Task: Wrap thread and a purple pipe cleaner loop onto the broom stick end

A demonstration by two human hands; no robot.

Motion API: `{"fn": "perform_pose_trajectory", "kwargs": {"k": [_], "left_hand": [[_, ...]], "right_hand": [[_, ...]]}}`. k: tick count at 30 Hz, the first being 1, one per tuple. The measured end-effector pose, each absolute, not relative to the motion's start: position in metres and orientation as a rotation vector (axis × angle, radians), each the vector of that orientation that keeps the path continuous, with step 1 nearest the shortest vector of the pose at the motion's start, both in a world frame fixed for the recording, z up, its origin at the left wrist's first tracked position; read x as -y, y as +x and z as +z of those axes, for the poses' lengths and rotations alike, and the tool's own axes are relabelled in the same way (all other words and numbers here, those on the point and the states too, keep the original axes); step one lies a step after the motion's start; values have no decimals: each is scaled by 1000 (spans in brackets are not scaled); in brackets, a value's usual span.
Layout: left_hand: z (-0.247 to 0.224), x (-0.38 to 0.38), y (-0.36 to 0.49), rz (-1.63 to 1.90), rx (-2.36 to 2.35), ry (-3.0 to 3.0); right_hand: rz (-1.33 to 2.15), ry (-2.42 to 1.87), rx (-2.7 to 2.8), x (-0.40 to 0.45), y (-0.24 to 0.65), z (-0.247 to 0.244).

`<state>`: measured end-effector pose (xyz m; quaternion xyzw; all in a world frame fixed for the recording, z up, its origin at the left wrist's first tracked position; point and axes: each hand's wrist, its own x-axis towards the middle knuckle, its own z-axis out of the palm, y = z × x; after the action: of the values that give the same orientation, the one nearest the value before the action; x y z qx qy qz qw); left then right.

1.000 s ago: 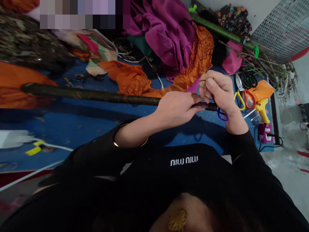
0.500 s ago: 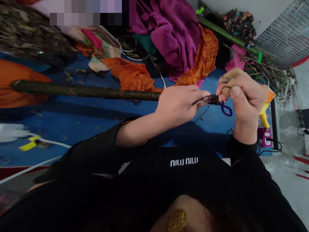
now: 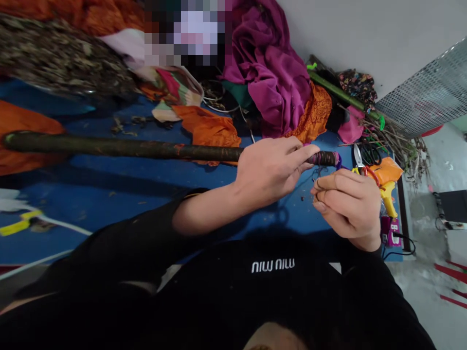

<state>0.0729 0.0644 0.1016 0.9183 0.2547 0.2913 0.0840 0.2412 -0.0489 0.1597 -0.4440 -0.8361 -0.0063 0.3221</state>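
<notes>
My left hand (image 3: 272, 167) is wrapped round a long dark stick (image 3: 146, 147) near its right end. Just beyond my fingers, the stick's tip is bound with a dark wrapping (image 3: 324, 158), with some pink-purple showing at its edges. A purple cord loop (image 3: 339, 161) sticks out from that tip. Below and right of it, my right hand (image 3: 346, 204) is closed in a pinch, apart from the stick. A thin dark strand (image 3: 317, 184) shows at its fingertips; where the strand runs from there is hard to see.
Scissors (image 3: 359, 158), an orange packet (image 3: 387, 170), a yellow-handled tool (image 3: 389, 199) and a purple power socket (image 3: 391, 232) lie at the table's right end. Magenta cloth (image 3: 270, 73), orange cloth (image 3: 207, 126) and a heap of dry leaves (image 3: 62, 58) lie along the back.
My right hand has moved from the stick's wrapped tip down towards me, baring the wrapping. My left hand still grips the stick. The view has shifted, and the scissors now show.
</notes>
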Motion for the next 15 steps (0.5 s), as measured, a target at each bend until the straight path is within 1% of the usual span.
{"fn": "perform_pose_trajectory", "kwargs": {"k": [3, 7, 9, 11, 15], "left_hand": [[104, -64, 71, 863, -760, 2761], [103, -64, 71, 864, -733, 2764], [102, -64, 71, 873, -735, 2757], [102, -64, 72, 886, -741, 2756], [104, -63, 71, 858, -755, 2773]], "right_hand": [[51, -1124, 2106, 49, 244, 160], [395, -1182, 1760, 48, 246, 154], [513, -1218, 1619, 48, 243, 150], [542, -1209, 1575, 48, 239, 146], [473, -1174, 1668, 50, 229, 144]]}}
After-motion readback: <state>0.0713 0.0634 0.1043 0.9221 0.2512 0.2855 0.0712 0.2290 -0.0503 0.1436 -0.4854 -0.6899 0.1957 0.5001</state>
